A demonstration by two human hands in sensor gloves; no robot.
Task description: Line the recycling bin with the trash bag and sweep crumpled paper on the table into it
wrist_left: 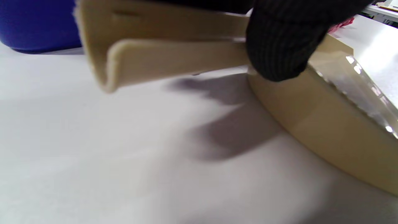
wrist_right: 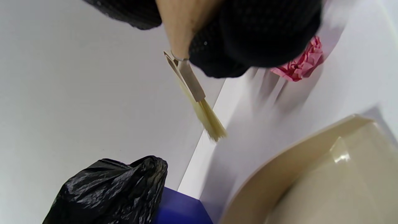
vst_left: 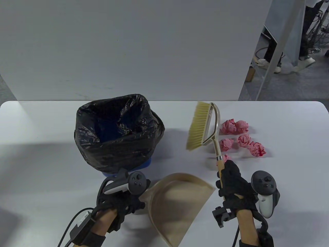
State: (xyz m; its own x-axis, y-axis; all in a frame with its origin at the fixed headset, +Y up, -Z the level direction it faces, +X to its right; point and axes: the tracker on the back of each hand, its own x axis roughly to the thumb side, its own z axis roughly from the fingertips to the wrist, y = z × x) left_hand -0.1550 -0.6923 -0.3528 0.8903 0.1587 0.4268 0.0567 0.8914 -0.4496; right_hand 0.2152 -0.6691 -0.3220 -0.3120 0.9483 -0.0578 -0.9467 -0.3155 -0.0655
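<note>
The blue recycling bin (vst_left: pixel 147 162) stands left of centre, lined with a black trash bag (vst_left: pixel 118 133) folded over its rim. Several pink crumpled paper balls (vst_left: pixel 241 139) lie on the table's right side. My right hand (vst_left: pixel 230 180) grips the wooden handle of a hand brush (vst_left: pixel 203 126), raised with its bristles pointing left, just left of the paper. My left hand (vst_left: pixel 123 203) grips the handle of the beige dustpan (vst_left: pixel 177 203), which lies flat near the front edge. In the left wrist view my gloved fingers (wrist_left: pixel 283 40) curl round the dustpan handle (wrist_left: pixel 174 53).
The white table (vst_left: pixel 38 154) ends at a grey wall panel (vst_left: pixel 128 46) behind the bin. At the far right, past the panel, are floor cables and a person's legs (vst_left: pixel 305 51). The bin (wrist_left: pixel 37 25) stands close behind the dustpan.
</note>
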